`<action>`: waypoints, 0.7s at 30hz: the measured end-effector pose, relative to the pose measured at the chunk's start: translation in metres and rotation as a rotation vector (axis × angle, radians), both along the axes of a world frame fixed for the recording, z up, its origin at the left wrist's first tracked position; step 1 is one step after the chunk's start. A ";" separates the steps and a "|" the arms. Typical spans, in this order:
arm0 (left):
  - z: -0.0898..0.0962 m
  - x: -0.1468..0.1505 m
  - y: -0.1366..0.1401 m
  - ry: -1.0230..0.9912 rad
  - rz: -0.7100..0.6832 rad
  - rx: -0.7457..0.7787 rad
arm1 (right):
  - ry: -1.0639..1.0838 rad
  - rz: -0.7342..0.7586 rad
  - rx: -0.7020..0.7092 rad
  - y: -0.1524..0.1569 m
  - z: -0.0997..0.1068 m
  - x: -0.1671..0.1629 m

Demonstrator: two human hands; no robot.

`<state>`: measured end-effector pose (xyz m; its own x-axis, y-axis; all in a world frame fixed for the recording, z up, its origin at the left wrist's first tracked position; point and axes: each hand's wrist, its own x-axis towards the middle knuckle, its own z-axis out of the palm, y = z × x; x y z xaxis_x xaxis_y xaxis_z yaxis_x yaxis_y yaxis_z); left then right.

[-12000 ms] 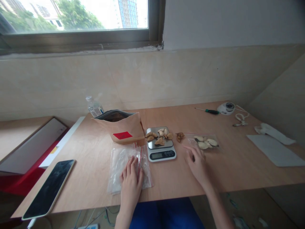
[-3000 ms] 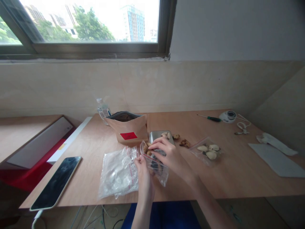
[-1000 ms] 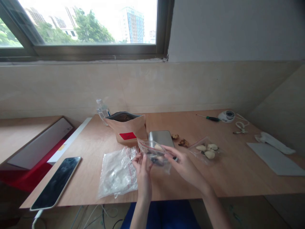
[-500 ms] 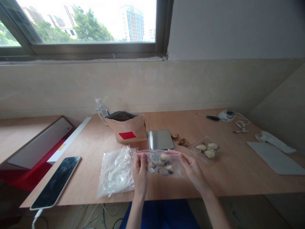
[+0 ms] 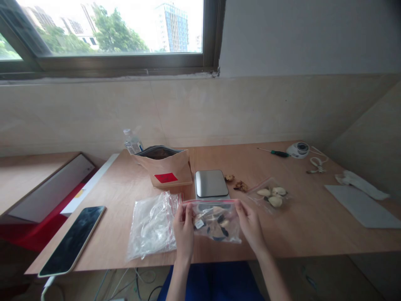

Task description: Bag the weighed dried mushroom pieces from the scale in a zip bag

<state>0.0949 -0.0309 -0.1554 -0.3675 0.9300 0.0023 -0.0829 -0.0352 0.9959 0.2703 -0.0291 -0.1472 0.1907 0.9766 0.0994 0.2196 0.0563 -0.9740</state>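
Note:
Between my two hands hangs a clear zip bag (image 5: pixel 216 221) with a red seal line, holding several pale and dark dried pieces and a small white packet. My left hand (image 5: pixel 184 225) pinches its upper left corner; my right hand (image 5: pixel 250 223) pinches the upper right corner. Just behind the bag lies a small silver scale (image 5: pixel 211 183). A pile of clear empty zip bags (image 5: pixel 152 228) is beside my left hand. To the right, another zip bag (image 5: pixel 272 195) with several pale pieces lies flat. Brown dried pieces (image 5: pixel 240 186) rest by the scale.
An open brown paper pouch (image 5: pixel 172 169) with a red label stands behind the bag pile, a plastic bottle (image 5: pixel 133 142) behind it. A phone (image 5: pixel 73 240) lies left. At the far right are a screwdriver (image 5: pixel 279 154), a white camera (image 5: pixel 297 150) and a white sheet (image 5: pixel 361 207).
The held bag now hangs more upright, its contents lower and more in view. My right hand has its fingers closer in at the corner. The view has shifted slightly.

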 end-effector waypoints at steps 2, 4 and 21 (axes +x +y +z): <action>-0.003 0.001 0.001 -0.015 -0.008 -0.033 | 0.017 -0.035 -0.008 0.001 -0.008 0.003; -0.006 0.002 0.001 -0.041 -0.001 -0.055 | 0.068 -0.043 -0.030 0.001 -0.017 0.005; -0.026 0.005 0.003 -0.093 -0.060 -0.033 | 0.122 -0.200 -0.008 -0.001 -0.047 0.000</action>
<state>0.0994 -0.0280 -0.1811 -0.3081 0.9495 -0.0600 -0.1759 0.0051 0.9844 0.2699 -0.0301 -0.1939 0.3904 0.9189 0.0558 0.1062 0.0152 -0.9942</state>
